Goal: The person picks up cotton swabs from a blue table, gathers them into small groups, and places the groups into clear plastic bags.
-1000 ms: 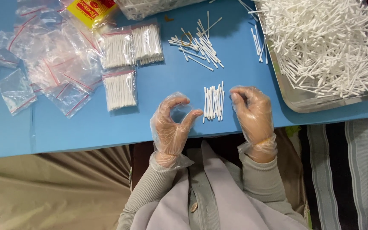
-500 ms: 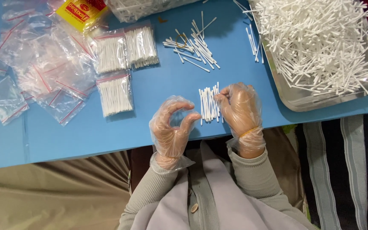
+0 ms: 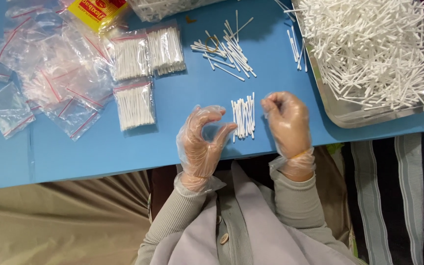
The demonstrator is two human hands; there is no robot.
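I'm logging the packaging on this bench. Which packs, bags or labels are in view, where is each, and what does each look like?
Yellow packet with red label: top left, flat, rectangular.
Three filled clear zip bags of white swabs: left of centre, red seal strips.
Empty clear zip bags: heaped at far left, red seal strips.
No screens or signs show.

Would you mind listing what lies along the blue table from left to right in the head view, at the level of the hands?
Empty clear bags → filled bag of swabs → left hand → small bundle of swabs → right hand → metal tray heaped with swabs.
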